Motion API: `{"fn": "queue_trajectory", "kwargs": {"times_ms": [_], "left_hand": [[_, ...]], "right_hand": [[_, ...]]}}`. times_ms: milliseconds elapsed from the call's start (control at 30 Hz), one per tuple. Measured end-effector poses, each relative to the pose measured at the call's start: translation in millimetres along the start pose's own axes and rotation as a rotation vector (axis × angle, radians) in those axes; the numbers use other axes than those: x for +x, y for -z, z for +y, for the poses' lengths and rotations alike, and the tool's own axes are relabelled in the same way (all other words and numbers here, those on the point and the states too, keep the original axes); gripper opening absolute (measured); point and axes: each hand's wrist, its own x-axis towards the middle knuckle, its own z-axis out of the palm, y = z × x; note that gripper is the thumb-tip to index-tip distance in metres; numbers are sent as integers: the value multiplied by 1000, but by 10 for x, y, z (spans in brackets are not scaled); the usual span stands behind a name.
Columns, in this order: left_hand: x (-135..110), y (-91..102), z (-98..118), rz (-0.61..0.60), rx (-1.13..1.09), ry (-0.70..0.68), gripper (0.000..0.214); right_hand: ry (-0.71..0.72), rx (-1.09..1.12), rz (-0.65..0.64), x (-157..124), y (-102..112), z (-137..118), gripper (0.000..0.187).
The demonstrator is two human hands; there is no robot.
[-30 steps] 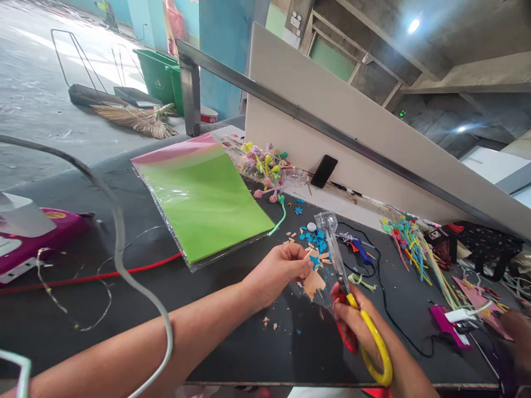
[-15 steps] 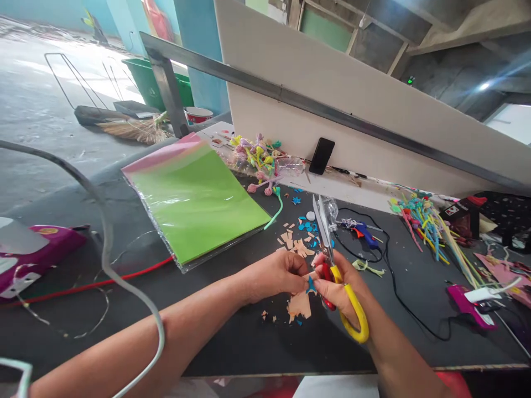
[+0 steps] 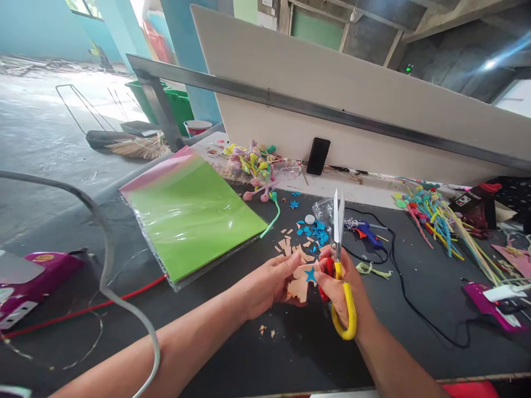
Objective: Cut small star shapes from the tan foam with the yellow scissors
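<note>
My left hand (image 3: 265, 284) pinches a peach foam piece (image 3: 299, 288) with a small blue foam star (image 3: 310, 275) at its edge. My right hand (image 3: 337, 287) is shut on scissors (image 3: 336, 226) with yellow and red handles, and their silver blades point upward, slightly apart. The fingers of my right hand touch the foam near the star. The lower blades and part of the red handle are hidden behind my fingers. Loose peach scraps (image 3: 290, 244) and blue scraps (image 3: 316, 233) lie on the black worktop (image 3: 298, 354) just beyond my hands.
A hot glue gun (image 3: 365, 235) and its black cable lie to the right. Green sheets in plastic (image 3: 191, 218) lie left. Pipe-cleaner bunches (image 3: 435, 221), a plastic bottle (image 3: 286, 170) and a propped phone (image 3: 318, 156) stand beyond. A grey cable (image 3: 105, 276) crosses the left foreground.
The scissors have swung upright and my right hand has stayed close to my left, no longer cutting at the foam. The whole view has tilted and shifted as my head moved.
</note>
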Motion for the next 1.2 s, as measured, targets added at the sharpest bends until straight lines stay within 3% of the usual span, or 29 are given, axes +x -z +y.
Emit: {"fn": "queue_trajectory", "kwargs": {"times_ms": [300,533,967,1200], "left_hand": [[25,-94,-109,153,31,-108,24],[2,-97,-122,185,-3,-127,22],[-53,-134,-7,7,-48,-148,23],[-34,-120,-69,63,-33,-135,19]], "right_hand": [[68,16,58,-56,-90,63,28],[44,111,-24,-84,-72,182,31],[109,134,-49,-77,-20,284,30],[81,126,22,-103,-65,213,32]]}}
